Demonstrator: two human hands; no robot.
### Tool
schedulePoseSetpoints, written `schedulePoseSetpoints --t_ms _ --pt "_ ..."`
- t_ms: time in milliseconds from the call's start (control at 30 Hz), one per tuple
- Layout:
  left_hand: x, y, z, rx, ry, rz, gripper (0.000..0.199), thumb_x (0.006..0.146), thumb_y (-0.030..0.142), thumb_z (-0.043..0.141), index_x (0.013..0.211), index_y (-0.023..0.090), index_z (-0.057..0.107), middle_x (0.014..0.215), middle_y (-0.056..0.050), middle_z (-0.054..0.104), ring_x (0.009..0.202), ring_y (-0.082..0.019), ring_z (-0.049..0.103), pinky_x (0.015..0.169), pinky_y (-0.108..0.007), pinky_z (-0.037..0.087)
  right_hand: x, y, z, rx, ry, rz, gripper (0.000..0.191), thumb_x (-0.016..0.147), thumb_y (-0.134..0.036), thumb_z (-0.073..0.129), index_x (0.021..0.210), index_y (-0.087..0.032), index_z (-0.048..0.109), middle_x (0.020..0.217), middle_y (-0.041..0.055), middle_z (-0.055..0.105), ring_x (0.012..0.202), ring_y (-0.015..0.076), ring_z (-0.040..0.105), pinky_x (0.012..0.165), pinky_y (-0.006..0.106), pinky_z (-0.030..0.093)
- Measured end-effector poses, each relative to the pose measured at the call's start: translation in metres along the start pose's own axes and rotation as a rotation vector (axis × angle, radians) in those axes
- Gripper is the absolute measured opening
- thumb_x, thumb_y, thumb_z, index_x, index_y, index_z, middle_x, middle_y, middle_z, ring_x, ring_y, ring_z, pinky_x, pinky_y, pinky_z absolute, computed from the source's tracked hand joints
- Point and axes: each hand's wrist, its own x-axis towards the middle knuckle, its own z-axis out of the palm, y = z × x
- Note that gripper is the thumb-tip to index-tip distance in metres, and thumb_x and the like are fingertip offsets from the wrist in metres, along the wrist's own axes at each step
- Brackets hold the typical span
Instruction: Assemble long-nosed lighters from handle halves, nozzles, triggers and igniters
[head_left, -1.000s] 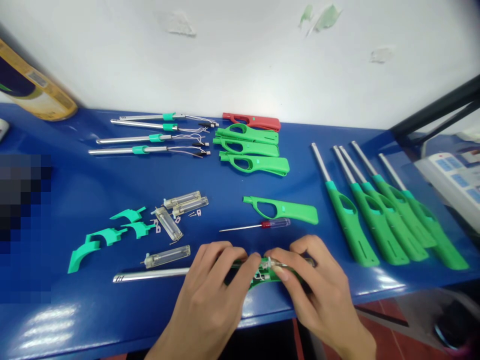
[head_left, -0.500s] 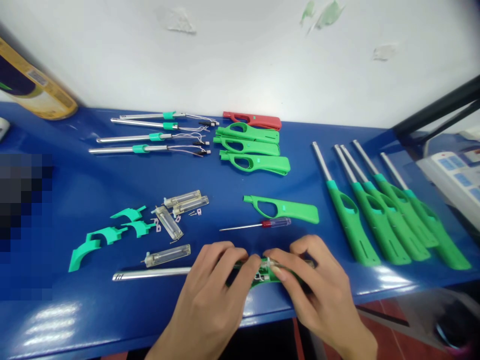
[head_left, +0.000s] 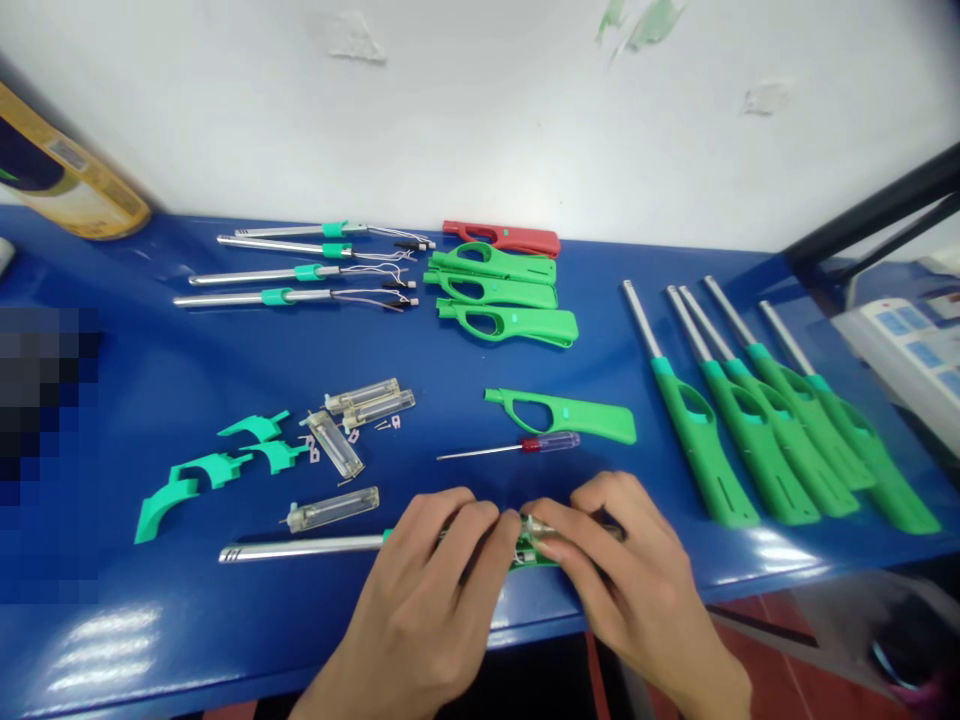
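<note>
Nearest us on the worktop (head_left: 255,640), our left hand (head_left: 427,590) has its grip around the green case (head_left: 541,564), metal tube (head_left: 315,547) running leftward, while our right hand (head_left: 641,572) pinches a clear tank (head_left: 540,528) against it; a screwdriver (head_left: 551,443) lies beyond.

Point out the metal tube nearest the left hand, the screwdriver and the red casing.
Metal tube (head_left: 304,548), head view: middle of its bare shaft.
Screwdriver (head_left: 531,444), head view: red part of its handle.
Red casing (head_left: 519,240), head view: on its grip.

We're facing a patchy white wall (head_left: 487,130)! Light streaks (head_left: 105,645) gleam across the blue desk (head_left: 247,365), reddish floor (head_left: 795,685) below.
</note>
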Motion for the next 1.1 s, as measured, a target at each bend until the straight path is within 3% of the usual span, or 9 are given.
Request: schedulePoseSetpoints --t_ms 233,633,1100 --pt "-0.006 -0.0014 0.0031 -0.041 -0.011 -0.045 0.03 0.108 0.0 0.058 0.136 -0.001 0.069 0.119 -0.018 0.074 0.112 -0.029 0.062 0.1 -0.048 0.055 -0.0021 0.0001 0.0008 0.015 0.049 0.002 0.021 0.114 -0.013 0.059 0.132 -0.019 0.069 0.103 0.0036 0.055 0.097 0.0184 0.052 0.086 0.034 0.046" --pt "-0.0054 -0.0011 0.0037 -0.052 0.022 -0.005 0.021 0.107 -0.004 0.056 0.122 0.0 0.072 0.11 -0.016 0.08 0.107 -0.028 0.065 0.1 -0.047 0.055 0.0012 -0.0012 0.0 0.029 0.009 0.031 0.014 0.119 -0.025 0.055 0.123 -0.022 0.068 0.098 0.0009 0.063 0.096 0.0168 0.057 0.085 0.028 0.049" --pt "-0.0011 -0.0014 0.002 -0.067 0.003 0.0 0.022 0.109 -0.004 0.054 0.121 -0.001 0.072 0.11 -0.015 0.08 0.107 -0.027 0.063 0.099 -0.047 0.054 0.0025 -0.0011 0.0006 0.036 -0.026 0.011 0.015 0.12 -0.028 0.055 0.125 -0.022 0.068 0.1 0.0022 0.064 0.097 0.0188 0.056 0.087 0.032 0.047"
